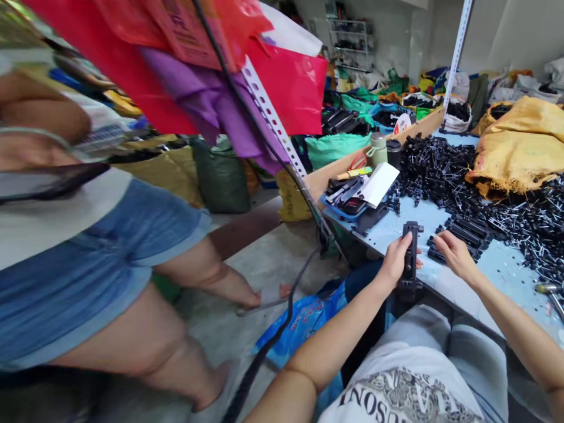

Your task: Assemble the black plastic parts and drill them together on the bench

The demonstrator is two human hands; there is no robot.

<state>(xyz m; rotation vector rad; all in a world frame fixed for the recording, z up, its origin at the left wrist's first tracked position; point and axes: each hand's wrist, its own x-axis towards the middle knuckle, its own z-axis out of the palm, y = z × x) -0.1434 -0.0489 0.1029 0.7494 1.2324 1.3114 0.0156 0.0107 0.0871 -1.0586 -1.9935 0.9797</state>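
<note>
Currently, in the head view, gripping a long black piece [413, 261] in the left hand [393, 259], with fingers and thumb closed around its sides, at the near edge of the light-blue counter [504, 267] and with one end towards the lap [478, 346]. Holding the right hand [458, 255] just to the right, with thumb and fingers bent towards each other, over or beside a row of similar black pieces [471, 232]; cannot tell whether touching the row or pinching anything small. Farther across the counter, a wide heap of small black parts [434, 167], with a yellow sack [524, 144] in its midst. By the left corner, a blue tray [335, 210] of black pieces and tools, with a white sheet [382, 183] on top; just behind, a green bottle [378, 151] beside a dark cup [393, 155]. At the right edge, part of a metal-headed tool [547, 288]. To the left, well apart from the held piece, another person in denim shorts [127, 235], standing; between, a blue plastic bag [304, 323] near the floor [251, 258].
</note>
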